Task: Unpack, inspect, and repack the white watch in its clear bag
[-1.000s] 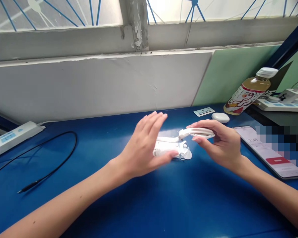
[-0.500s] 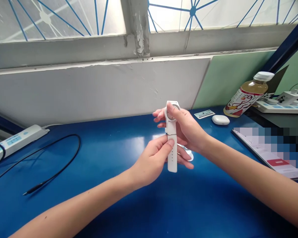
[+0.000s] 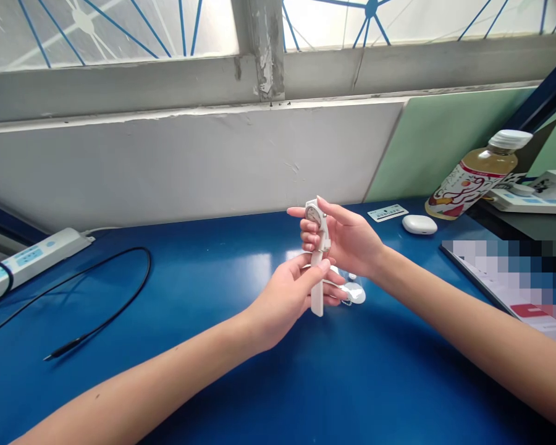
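Both hands hold a white wristwatch (image 3: 314, 214) upright above the blue table. My right hand (image 3: 347, 232) is closed around its upper part, fingers curled by the round case and the thumb up along its side. The index finger sticks out to the left behind the watch. Lower down, my left hand (image 3: 285, 296) pinches the strap between thumb and fingers, and the strap's free end (image 3: 317, 304) hangs below. A small white item with a rounded end (image 3: 356, 293) lies on the table behind the left fingertips, partly hidden, so I cannot make out its kind.
On the right are a white earbud case (image 3: 419, 224), a card (image 3: 388, 213), a drink bottle (image 3: 477, 176) and a tablet-like device (image 3: 486, 278) with a blurred screen. A black cable (image 3: 120, 309) curls across the left, beside a white power strip (image 3: 37, 259). A wall (image 3: 189, 167) borders the back.
The watch has turned, its dial now angled left, and its top sits slightly lower. My right fingers have curled in around it, and the thumb has moved off the dial. The view shifted slightly.
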A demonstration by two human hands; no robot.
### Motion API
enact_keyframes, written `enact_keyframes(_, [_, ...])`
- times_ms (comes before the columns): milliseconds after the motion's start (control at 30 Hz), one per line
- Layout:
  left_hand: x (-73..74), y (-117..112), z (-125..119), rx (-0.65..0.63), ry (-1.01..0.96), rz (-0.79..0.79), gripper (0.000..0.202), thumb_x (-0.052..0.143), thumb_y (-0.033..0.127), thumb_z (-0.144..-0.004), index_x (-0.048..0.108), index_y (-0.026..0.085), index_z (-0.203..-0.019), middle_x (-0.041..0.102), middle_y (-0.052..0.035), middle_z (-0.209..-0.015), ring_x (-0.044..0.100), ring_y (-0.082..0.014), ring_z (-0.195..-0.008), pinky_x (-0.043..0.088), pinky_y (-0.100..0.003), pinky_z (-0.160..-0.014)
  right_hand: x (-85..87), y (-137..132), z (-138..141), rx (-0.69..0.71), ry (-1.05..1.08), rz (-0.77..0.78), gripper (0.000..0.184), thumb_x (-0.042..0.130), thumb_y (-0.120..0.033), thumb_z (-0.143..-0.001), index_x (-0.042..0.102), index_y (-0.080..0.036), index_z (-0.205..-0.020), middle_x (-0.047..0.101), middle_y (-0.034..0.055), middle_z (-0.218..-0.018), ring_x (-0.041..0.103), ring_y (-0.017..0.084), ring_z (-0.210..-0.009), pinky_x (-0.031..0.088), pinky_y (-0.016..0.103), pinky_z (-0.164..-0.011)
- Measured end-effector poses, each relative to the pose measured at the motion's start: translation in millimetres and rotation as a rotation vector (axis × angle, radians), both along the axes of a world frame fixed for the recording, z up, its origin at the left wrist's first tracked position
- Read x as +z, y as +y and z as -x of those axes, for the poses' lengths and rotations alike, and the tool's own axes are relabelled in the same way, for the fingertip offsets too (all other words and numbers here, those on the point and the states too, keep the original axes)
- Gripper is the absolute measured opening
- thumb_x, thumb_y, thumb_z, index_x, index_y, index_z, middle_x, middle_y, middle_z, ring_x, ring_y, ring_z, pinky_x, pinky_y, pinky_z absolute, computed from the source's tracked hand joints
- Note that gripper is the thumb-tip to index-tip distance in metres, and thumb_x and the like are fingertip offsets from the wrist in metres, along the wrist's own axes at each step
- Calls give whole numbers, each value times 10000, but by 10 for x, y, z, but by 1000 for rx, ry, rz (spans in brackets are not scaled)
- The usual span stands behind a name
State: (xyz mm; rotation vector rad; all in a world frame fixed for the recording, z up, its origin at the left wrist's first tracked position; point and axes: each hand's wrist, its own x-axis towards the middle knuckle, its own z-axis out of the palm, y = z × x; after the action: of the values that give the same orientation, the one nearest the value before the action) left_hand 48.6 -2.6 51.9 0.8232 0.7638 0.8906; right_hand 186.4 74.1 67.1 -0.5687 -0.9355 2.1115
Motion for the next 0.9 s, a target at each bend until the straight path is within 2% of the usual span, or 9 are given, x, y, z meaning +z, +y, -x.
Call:
enact_keyframes(100, [-17, -2, -3, 25, -8, -99, 211, 647, 331, -958, 632, 131, -1021, 687, -45, -876, 671, -142, -784, 544, -290, -810, -25, 17, 1, -122, 10, -45, 226, 718, -438, -843, 682, -215, -864, 596, -31, -707, 613, 115, -676, 514, 208, -618])
enact_keyframes(200, [-14, -7, -20, -42, -73, -90, 316, 572, 412, -992, 651, 106, -984, 698, -80, -901, 693, -164, -786, 548, -299, -797, -29, 2, -4, -117, 40, -64, 236, 741, -445, -830, 669, -230, -765, 702, -17, -807, 695, 135, -842, 558, 229, -768])
enact_keyframes(300, [-10, -3, -34, -93, -84, -45, 377, 550, 428, -996, 669, 75, -945, 718, -126, -911, 717, -194, -785, 554, -308, -781, -12, -29, -19, 39, 53, -102, 262, 638, -484, -903, 720, -238, -862, 771, 18, -947, 721, 181, -956, 560, 316, -904])
enact_keyframes(400, [-37, 5, -31, -144, -81, 1, 371, 587, 428, -975, 677, 68, -968, 732, -147, -921, 727, -210, -793, 554, -323, -799, 9, -43, -29, 147, 73, -124, 258, 542, -393, -974, 722, -238, -1076, 782, 34, -1017, 724, 185, -984, 556, 336, -930])
enact_keyframes(500, [-90, -10, -19, -238, -113, 56, 436, 608, 494, -949, 679, 71, -1028, 735, -160, -941, 733, -226, -828, 543, -341, -831, 20, -20, -16, 60, 49, -58, 229, 538, -291, -977, 695, -226, -1130, 769, 21, -938, 719, 135, -811, 582, 242, -735])
enact_keyframes(633, [-110, -66, -7, -346, -168, 70, 728, 698, 693, -784, 617, 97, -1193, 710, -186, -1062, 723, -279, -931, 533, -373, -843, 22, 51, 7, -261, 38, 99, 418, 429, -486, -991, 665, -153, -1086, 600, -19, -637, 476, 84, -426, 401, 199, -380])
enact_keyframes(733, [-56, -82, -8, -223, -113, -15, 851, 808, 604, -729, 482, 129, -1355, 659, -203, -1216, 694, -305, -1043, 527, -403, -892, 31, 91, 2, -395, 89, 139, 552, 275, -498, -992, 650, -97, -1051, 525, -9, -609, 434, 101, -424, 389, 226, -374])
enact_keyframes(833, [16, -50, -10, -26, 42, -69, 641, 775, 418, -851, 492, 118, -1341, 629, -203, -1283, 678, -288, -1098, 519, -392, -935, 47, 87, 2, -427, 36, 86, 379, 395, -378, -977, 664, -112, -994, 542, -8, -642, 520, 111, -499, 483, 235, -461])
enact_keyframes(900, [43, -10, -2, 24, 93, -108, 489, 725, 329, -904, 535, 133, -1310, 610, -181, -1331, 658, -280, -1148, 513, -381, -959, 48, 60, 19, -442, -31, 4, 255, 550, -367, -946, 675, -145, -921, 560, -23, -646, 589, 117, -573, 547, 242, -562])
